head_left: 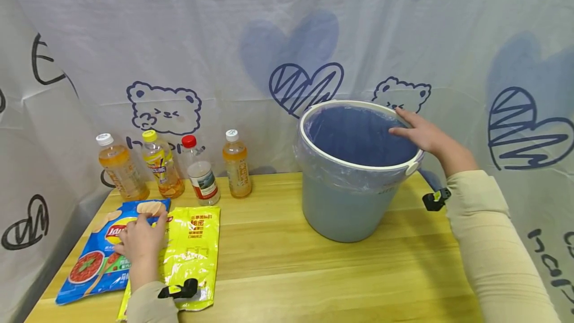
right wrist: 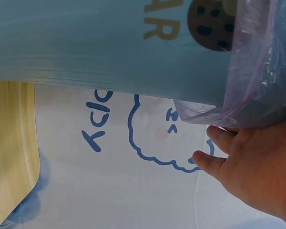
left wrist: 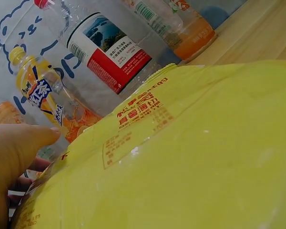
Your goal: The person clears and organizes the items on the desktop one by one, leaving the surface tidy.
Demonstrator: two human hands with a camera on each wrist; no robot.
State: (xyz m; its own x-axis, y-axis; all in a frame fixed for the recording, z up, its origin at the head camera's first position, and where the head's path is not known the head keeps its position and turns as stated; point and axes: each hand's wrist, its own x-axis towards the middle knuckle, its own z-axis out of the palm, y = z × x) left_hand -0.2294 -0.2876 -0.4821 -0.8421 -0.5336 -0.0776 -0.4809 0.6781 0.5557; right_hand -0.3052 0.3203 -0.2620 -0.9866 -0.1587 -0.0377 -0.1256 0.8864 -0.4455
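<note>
From my end, the two hands are well apart. I have the left hand (head_left: 144, 245) over the blue bag (head_left: 100, 255), at its border with the yellow bag (head_left: 195, 250), the fingers spread and the thumb away from them; I can't quite tell whether the fingertips press or only hover. Both bags lie flat on the left of the surface (head_left: 269, 273). My right hand (head_left: 423, 133) is at the far right of the bin's white rim, fingers extended, nothing clenched. The bin (head_left: 343, 208) stands upright right of centre, its clear liner (head_left: 345, 176) folded over the outside. Behind the bags I see four upright bottles: white-capped (head_left: 123, 173), yellow-capped (head_left: 161, 168), red-capped (head_left: 202, 178) and another white-capped (head_left: 237, 171), before a printed cloth (head_left: 215, 39).
</note>
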